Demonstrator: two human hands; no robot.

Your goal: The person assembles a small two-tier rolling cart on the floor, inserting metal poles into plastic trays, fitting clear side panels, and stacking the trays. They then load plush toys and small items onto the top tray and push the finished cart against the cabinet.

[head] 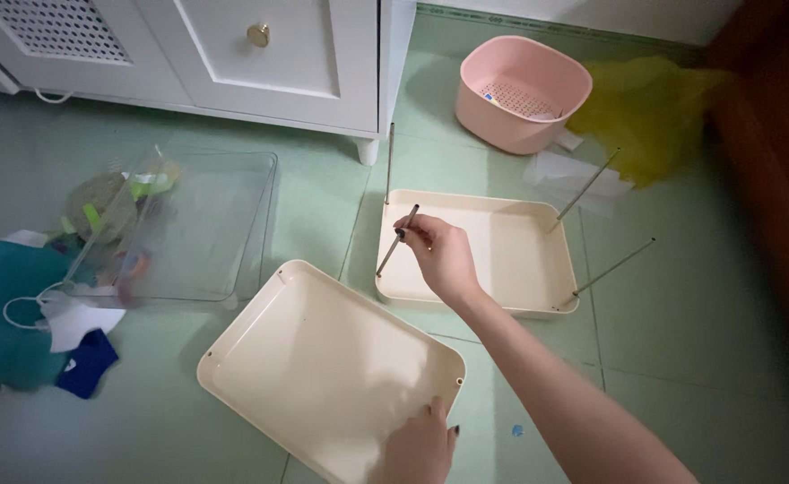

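My right hand (439,255) reaches over the far cream tray (520,260) and pinches a thin metal rod (391,254) that leans at the tray's near left corner. Three more metal rods stand in that tray's other corners: one upright at the far left (390,161), two tilted at the right (587,184) (614,266). My left hand (417,448) grips the near edge of a second cream tray (260,358), which lies on the green floor closer to me, turned at an angle.
A clear plastic bin (188,224) lies at the left beside teal and blue cloths (9,314). A white cabinet (278,54) stands behind. A pink basket (524,90), a yellow bag (654,108) and white plastic (574,175) lie at the back right.
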